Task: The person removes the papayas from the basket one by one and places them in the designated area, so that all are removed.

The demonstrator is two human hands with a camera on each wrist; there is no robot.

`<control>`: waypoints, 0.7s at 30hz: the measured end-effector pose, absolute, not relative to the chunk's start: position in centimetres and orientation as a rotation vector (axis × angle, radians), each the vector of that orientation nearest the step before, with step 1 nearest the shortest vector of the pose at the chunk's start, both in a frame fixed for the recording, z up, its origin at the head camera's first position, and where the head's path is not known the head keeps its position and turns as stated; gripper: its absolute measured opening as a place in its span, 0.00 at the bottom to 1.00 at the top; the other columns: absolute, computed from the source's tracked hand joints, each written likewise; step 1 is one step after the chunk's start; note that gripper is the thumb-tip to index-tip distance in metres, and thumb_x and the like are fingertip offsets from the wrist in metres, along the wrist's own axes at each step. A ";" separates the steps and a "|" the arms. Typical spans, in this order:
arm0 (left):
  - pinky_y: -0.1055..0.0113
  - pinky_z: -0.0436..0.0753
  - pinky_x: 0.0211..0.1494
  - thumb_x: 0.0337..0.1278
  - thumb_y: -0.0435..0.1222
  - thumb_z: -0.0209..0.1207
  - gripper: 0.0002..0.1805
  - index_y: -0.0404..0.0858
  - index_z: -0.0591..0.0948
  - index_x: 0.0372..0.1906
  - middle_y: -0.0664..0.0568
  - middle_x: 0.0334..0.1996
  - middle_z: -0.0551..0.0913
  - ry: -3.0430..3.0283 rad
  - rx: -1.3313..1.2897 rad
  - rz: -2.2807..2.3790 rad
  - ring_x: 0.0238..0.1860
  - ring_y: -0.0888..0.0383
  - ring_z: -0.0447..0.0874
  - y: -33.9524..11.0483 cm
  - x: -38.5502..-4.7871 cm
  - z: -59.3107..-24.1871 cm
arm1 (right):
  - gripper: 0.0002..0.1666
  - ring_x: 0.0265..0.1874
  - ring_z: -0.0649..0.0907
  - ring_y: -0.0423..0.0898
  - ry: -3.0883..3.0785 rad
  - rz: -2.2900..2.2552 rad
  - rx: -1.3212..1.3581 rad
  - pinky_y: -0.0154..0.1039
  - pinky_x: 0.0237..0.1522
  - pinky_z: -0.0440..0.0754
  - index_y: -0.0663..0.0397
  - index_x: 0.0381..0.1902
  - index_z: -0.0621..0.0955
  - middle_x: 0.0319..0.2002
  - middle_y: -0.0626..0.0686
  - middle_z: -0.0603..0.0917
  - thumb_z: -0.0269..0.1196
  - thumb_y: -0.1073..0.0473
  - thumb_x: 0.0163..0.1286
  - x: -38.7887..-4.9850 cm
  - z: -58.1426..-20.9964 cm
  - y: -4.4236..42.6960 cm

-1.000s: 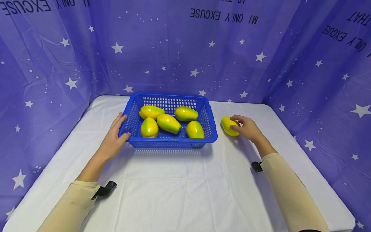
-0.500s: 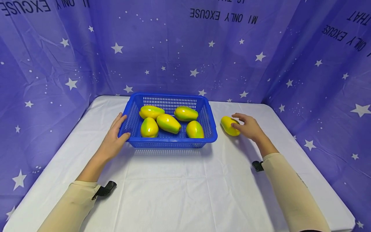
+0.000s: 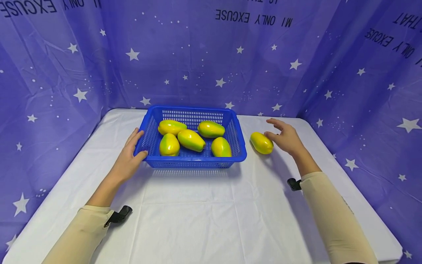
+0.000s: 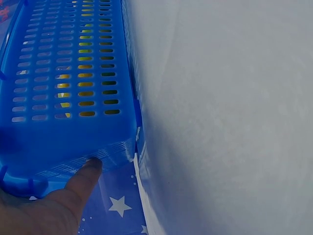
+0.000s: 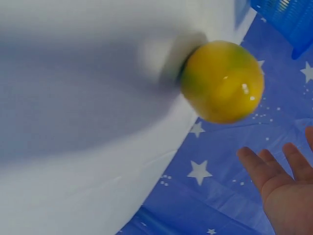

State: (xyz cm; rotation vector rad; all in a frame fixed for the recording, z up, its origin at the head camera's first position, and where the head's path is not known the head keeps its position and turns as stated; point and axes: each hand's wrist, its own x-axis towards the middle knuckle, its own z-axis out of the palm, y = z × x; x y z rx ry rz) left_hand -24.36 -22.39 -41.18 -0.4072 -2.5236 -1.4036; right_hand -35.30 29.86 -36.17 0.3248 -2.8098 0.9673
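Observation:
A glossy yellow-green papaya (image 3: pixel 262 143) lies on the white cloth to the right of a blue plastic basket (image 3: pixel 194 159). My right hand (image 3: pixel 286 137) hovers just right of this fruit, fingers extended and apart. In the right wrist view, a gap separates the papaya (image 5: pixel 222 82) from the visible fingers (image 5: pixel 257 169). My left hand (image 3: pixel 128 159) rests against the left end of the basket, thumb at the near corner and fingertips along the rim. The left wrist view has the straight thumb (image 4: pixel 85 181) touching the basket wall (image 4: pixel 68 129).
Several similar papayas (image 3: pixel 191 140) lie inside the basket. White cloth (image 3: pixel 194 216) covers the table, and purple star-printed curtains (image 3: pixel 197 58) surround its back and sides. A black wrist mount (image 3: pixel 120 215) sticks out from the left sleeve, and another mount (image 3: pixel 293 184) from the right.
My right hand has let go of the papaya and drawn back up and to the right, its fingers spreading. The papaya stays in place. The left hand and basket have not moved.

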 end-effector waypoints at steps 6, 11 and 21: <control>0.38 0.44 0.71 0.64 0.32 0.48 0.38 0.33 0.49 0.77 0.43 0.78 0.38 -2.520 -0.409 -1.400 0.76 0.40 0.37 -22.3 -24.3 -41.1 | 0.37 0.67 0.68 0.58 -2.778 0.955 0.385 0.62 0.61 0.68 0.40 0.70 0.70 0.69 0.53 0.69 0.66 0.47 0.64 -35.0 -34.9 28.9; 0.38 0.44 0.71 0.65 0.32 0.48 0.38 0.33 0.49 0.77 0.44 0.78 0.38 -2.521 -0.403 -1.406 0.76 0.40 0.37 -22.4 -24.3 -41.1 | 0.40 0.69 0.66 0.56 -2.766 0.989 0.416 0.60 0.61 0.69 0.35 0.72 0.67 0.71 0.51 0.65 0.67 0.44 0.63 -34.5 -33.8 27.6; 0.38 0.44 0.71 0.65 0.32 0.48 0.38 0.33 0.49 0.77 0.44 0.78 0.38 -2.516 -0.412 -1.413 0.76 0.40 0.37 -22.4 -24.3 -41.2 | 0.43 0.69 0.65 0.54 -2.718 1.048 0.519 0.57 0.61 0.70 0.32 0.73 0.64 0.72 0.48 0.64 0.69 0.47 0.62 -34.0 -32.3 24.9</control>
